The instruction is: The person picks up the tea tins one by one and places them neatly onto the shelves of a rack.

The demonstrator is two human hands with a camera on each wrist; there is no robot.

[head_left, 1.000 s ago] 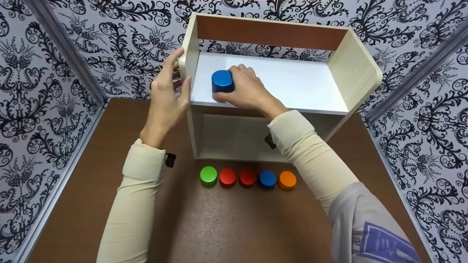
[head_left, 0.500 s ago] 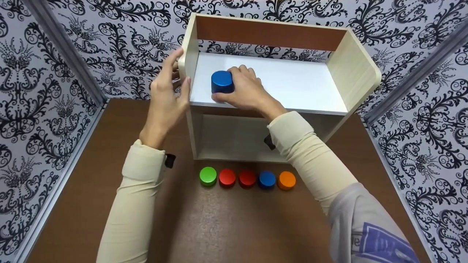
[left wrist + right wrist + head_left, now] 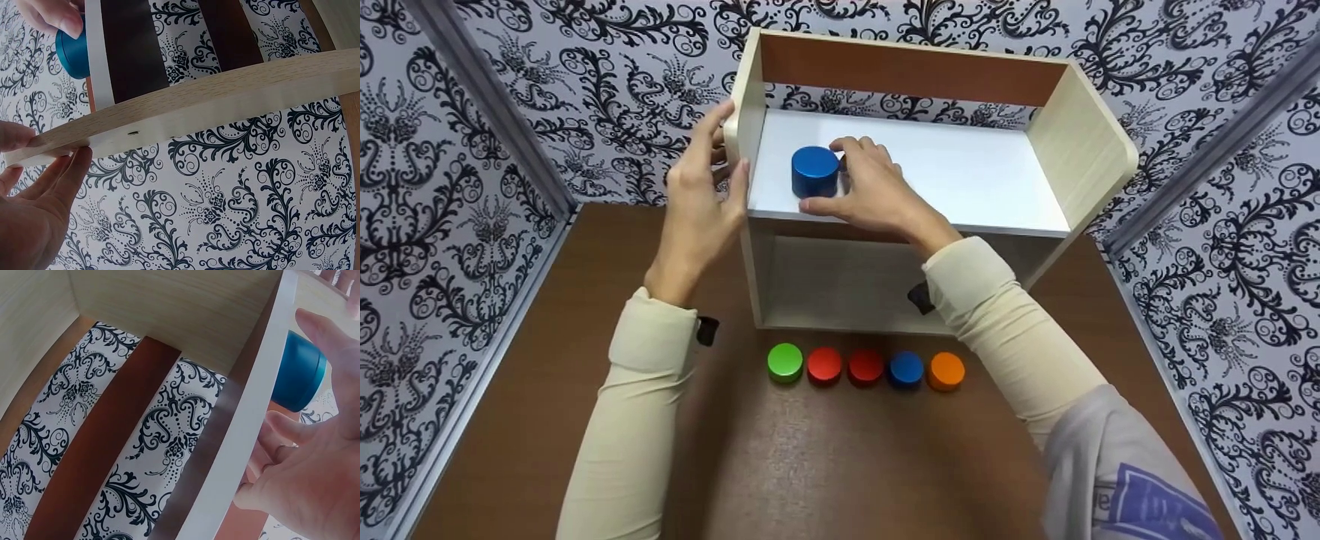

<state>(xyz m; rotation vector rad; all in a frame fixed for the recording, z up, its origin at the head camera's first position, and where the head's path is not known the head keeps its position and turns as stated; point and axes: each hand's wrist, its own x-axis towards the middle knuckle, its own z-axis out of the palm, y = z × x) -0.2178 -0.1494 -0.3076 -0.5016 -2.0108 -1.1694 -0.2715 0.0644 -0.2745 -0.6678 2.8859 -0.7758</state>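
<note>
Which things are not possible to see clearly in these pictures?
- Head view: lower compartment of the shelf, partly hidden by the right hand and sleeve.
- Left wrist view: blue cylinder cut by the shelf board.
- Right wrist view: left hand nearly out of frame.

Both forearms, in cream sleeves, reach up from the lower frame toward its upper middle. The left hand (image 3: 699,201) stands upright, fingers straight, thumb spread. The right hand (image 3: 871,193) lies palm-down, fingers loosely extended, its grip slack.
</note>
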